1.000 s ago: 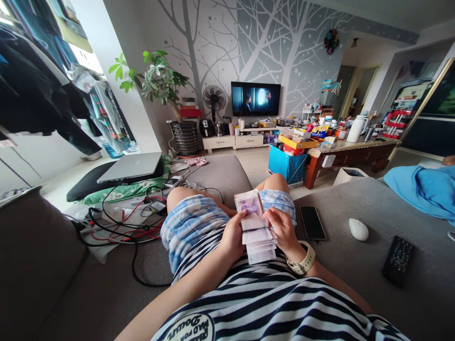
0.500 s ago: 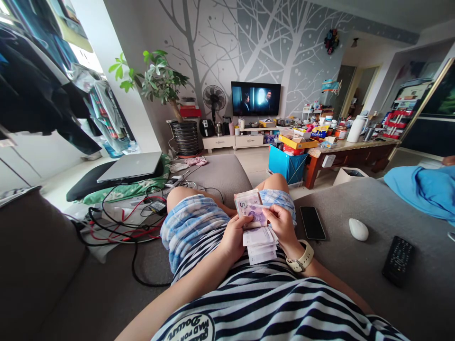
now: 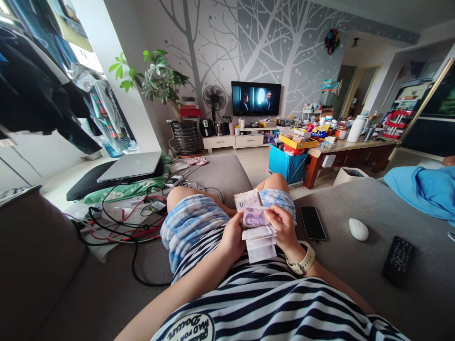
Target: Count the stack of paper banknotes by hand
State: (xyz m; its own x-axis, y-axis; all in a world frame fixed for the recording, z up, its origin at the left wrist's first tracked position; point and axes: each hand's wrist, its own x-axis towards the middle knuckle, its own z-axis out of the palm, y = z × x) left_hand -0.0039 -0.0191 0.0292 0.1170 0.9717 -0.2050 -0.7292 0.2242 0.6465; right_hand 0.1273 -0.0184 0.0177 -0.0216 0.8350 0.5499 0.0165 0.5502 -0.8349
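A stack of banknotes (image 3: 259,244) is held over my lap, its lower notes hanging fanned downward in overlapping layers. My left hand (image 3: 233,237) is closed on the stack's left side. On the right, my right hand (image 3: 282,226) pinches the edge of a purple banknote (image 3: 255,217), which lies across the stack below a note marked 5 (image 3: 248,200). A pale watch (image 3: 301,259) is on my right wrist. Parts of the notes are hidden by my fingers.
On the sofa at right lie a black phone (image 3: 313,222), a white mouse (image 3: 359,229) and a black remote (image 3: 398,260). Tangled cables (image 3: 124,222) and a laptop (image 3: 131,166) are at left. Beyond stand a cluttered table (image 3: 348,150) and a blue bin (image 3: 287,165).
The purple note in my right hand has come down toward me, baring more of the note marked 5. My left thumb has shifted to the stack's edge.
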